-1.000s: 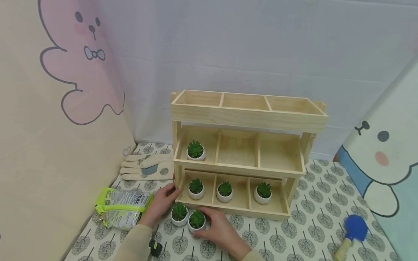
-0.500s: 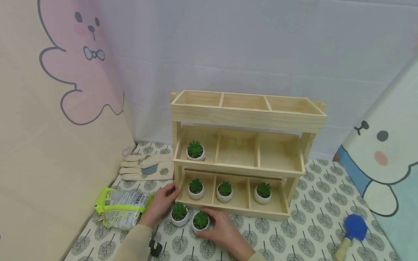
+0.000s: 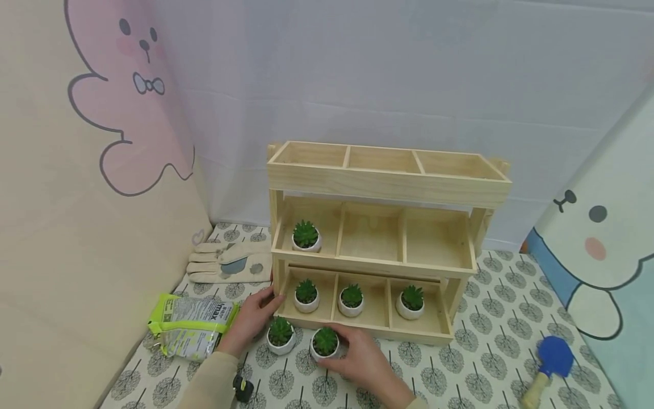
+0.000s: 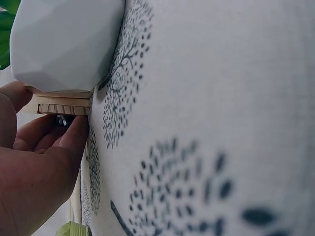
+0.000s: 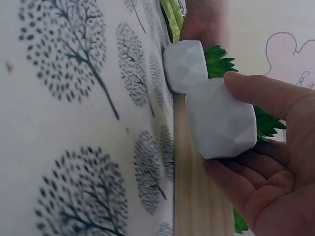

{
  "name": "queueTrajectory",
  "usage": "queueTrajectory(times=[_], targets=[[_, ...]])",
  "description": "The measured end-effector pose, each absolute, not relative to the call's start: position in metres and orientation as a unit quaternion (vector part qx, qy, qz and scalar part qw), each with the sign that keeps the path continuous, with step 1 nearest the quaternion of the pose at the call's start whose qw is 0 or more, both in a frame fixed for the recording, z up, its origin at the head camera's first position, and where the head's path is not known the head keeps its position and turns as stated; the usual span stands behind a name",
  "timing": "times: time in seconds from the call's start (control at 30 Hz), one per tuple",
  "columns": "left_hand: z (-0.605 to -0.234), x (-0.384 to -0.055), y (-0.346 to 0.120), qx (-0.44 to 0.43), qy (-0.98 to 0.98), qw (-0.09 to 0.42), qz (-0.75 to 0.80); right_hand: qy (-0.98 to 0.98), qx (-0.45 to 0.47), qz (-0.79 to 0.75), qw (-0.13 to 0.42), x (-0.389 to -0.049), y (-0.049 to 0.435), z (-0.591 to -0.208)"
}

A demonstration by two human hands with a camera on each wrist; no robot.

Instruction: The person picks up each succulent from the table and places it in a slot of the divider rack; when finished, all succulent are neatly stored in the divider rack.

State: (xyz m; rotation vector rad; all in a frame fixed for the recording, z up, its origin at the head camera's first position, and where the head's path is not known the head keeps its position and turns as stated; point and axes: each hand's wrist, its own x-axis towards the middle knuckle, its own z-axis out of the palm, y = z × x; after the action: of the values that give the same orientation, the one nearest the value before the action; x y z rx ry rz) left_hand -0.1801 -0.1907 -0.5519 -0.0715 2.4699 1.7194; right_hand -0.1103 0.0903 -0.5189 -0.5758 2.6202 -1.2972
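In the head view my right hand [image 3: 364, 359] grips a succulent in a white faceted pot [image 3: 325, 343], thumb on one side and fingers on the other. In the right wrist view this pot [image 5: 221, 118] appears slightly off the cloth. My left hand [image 3: 251, 319] holds the lower left corner of the wooden shelf [image 3: 388, 190]; the left wrist view has thumb and fingers on either side of its wooden edge [image 4: 64, 109]. A second potted succulent [image 3: 280, 336] stands on the cloth close to the left hand, its white pot [image 4: 66, 42] large in the left wrist view.
Three potted succulents sit in the bottom tier, one per compartment [image 3: 351, 299]. Another [image 3: 306, 236] is in the middle tier's left compartment. A green-and-grey bag [image 3: 193, 325] and gloves [image 3: 231, 262] lie left. A blue trowel [image 3: 553, 360] lies right.
My right hand has moved right with its potted succulent, away from the other pot on the cloth. The left hand has stayed at the shelf's corner.
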Motion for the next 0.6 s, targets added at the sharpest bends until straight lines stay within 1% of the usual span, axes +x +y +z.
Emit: queueTrajectory(times=[0.13, 0.4, 0.6], targets=[[-0.552, -0.18, -0.191, -0.024, 0.818, 0.066, 0.571, 0.866, -0.205, -0.448, 0.084, -0.11, 0.096, -0.509], [-0.553, -0.18, -0.191, -0.019, 0.82, 0.063, 0.569, 0.866, -0.213, -0.45, 0.055, -0.11, 0.106, -0.489], [-0.554, -0.18, -0.192, -0.017, 0.82, 0.063, 0.568, 0.867, -0.22, -0.446, 0.032, -0.113, 0.114, -0.467]])
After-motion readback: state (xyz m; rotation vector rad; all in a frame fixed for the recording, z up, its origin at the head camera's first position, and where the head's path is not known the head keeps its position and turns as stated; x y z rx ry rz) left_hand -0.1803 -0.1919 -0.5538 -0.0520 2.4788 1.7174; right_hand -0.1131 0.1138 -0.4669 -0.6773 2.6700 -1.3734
